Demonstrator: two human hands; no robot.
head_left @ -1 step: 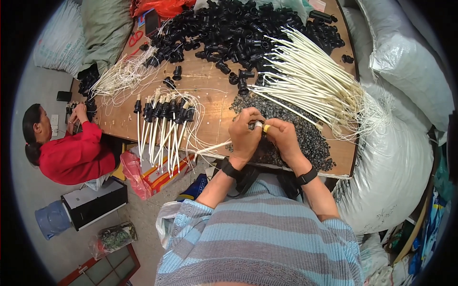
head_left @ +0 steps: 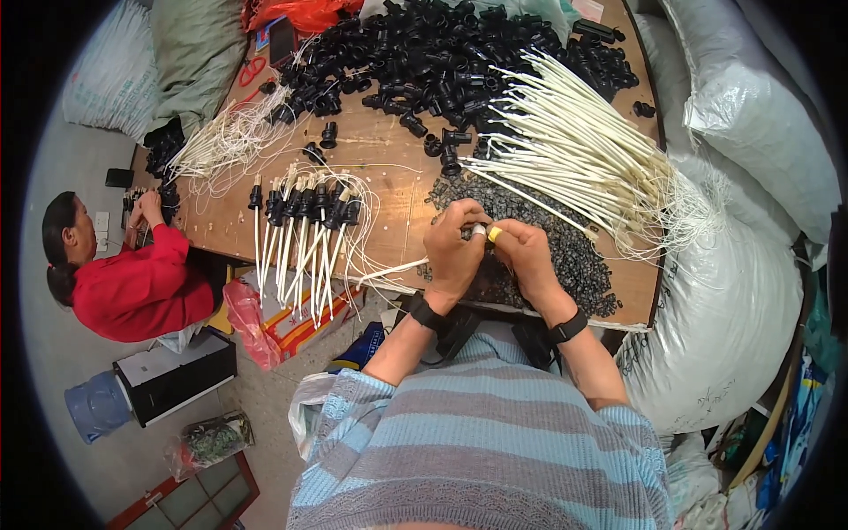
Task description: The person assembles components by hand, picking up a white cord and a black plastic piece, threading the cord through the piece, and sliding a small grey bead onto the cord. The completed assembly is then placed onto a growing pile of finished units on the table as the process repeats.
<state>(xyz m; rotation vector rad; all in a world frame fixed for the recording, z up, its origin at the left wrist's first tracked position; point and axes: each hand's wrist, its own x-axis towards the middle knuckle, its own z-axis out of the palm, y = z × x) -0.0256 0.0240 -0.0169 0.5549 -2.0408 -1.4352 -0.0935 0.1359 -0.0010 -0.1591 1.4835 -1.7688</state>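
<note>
My left hand (head_left: 455,247) and my right hand (head_left: 527,256) meet fingertip to fingertip over the table's front part. Both are closed in a pinch. A small black part (head_left: 468,231) shows between the left fingers, mostly hidden. What the right fingers pinch cannot be made out. White and yellow wraps cover fingertips where the hands meet. Under and around the hands spreads a pile of small dark clips (head_left: 579,265). Beside my left hand a white sleeved wire (head_left: 393,272) lies across the table edge.
Left of my hands, a row of black sockets with white tubes (head_left: 305,216) overhangs the edge. A bundle of white sleeved wires (head_left: 583,146) lies right. Black sockets (head_left: 433,53) heap behind. White sacks (head_left: 724,300) crowd the right side. A person in red (head_left: 132,278) works far left.
</note>
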